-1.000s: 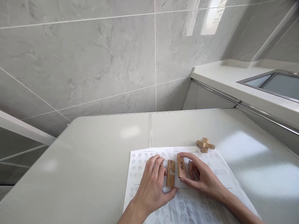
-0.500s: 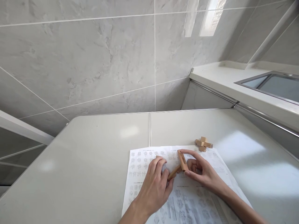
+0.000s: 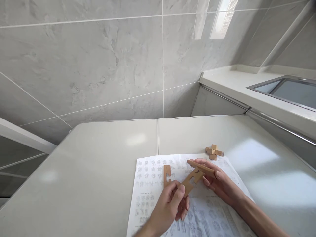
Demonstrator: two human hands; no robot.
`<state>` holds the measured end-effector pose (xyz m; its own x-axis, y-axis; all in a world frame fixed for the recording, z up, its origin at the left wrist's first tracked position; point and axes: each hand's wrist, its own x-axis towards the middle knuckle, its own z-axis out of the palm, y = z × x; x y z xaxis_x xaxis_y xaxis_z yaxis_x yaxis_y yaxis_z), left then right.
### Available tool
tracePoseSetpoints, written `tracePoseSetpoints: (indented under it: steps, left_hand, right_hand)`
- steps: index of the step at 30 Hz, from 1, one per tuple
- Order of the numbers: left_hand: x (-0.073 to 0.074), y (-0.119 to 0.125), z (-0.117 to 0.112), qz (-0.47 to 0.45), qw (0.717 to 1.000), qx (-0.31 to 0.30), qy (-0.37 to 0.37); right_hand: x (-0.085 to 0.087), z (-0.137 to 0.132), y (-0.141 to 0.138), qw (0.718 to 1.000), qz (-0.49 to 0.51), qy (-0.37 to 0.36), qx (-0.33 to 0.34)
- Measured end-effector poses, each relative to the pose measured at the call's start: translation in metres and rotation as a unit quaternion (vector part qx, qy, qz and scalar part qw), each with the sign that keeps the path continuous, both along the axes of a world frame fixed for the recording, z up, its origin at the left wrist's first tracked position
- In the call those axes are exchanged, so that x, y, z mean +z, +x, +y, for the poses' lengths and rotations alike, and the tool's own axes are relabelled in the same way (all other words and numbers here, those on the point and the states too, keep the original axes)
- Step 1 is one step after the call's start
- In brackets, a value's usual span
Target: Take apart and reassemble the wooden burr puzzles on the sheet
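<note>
My left hand (image 3: 172, 200) pinches a flat notched wooden puzzle piece (image 3: 192, 181) between thumb and fingers; a dark "3" is marked near its upper end. In my right hand (image 3: 219, 181) is a second wooden puzzle piece (image 3: 202, 168), seen nearly edge-on and tilted. The two held pieces overlap in view close to each other; whether they touch, I cannot tell. Beside my left fingers, a third notched wooden piece (image 3: 166, 172) marked with a short stroke lies on the printed sheet (image 3: 145, 210), its lower end hidden by the hand.
An assembled wooden cross-shaped puzzle (image 3: 213, 152) sits at the sheet's far right edge. The pale table (image 3: 86, 171) has a seam running across it. Behind stands a grey tiled wall (image 3: 98, 65). A counter (image 3: 227, 79) with a sink (image 3: 291, 89) is at right.
My left hand has turned over and raised its piece, so the "3" faces me. The right-hand piece has swung from steep to nearly level. The piece under my left hand now shows.
</note>
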<state>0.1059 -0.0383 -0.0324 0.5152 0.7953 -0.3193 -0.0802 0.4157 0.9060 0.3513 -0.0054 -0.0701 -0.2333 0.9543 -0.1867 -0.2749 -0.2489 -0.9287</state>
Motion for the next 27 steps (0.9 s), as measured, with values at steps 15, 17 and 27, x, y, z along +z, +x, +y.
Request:
tracePoseSetpoints:
  steps: [15,17,27]
  left_hand:
    - [-0.009,-0.004,0.002,-0.047,0.998,0.005,-0.03]
    - [-0.01,-0.005,0.003,-0.06,0.998,0.007,-0.035]
    - [-0.013,-0.011,0.006,-0.098,0.994,-0.016,-0.043]
  right_hand:
    - [0.002,0.001,-0.004,0.998,0.022,0.012,0.062]
    - [0.002,0.002,-0.005,0.997,0.022,0.015,0.068]
    - [0.001,0.005,-0.004,0.993,0.053,0.016,0.104]
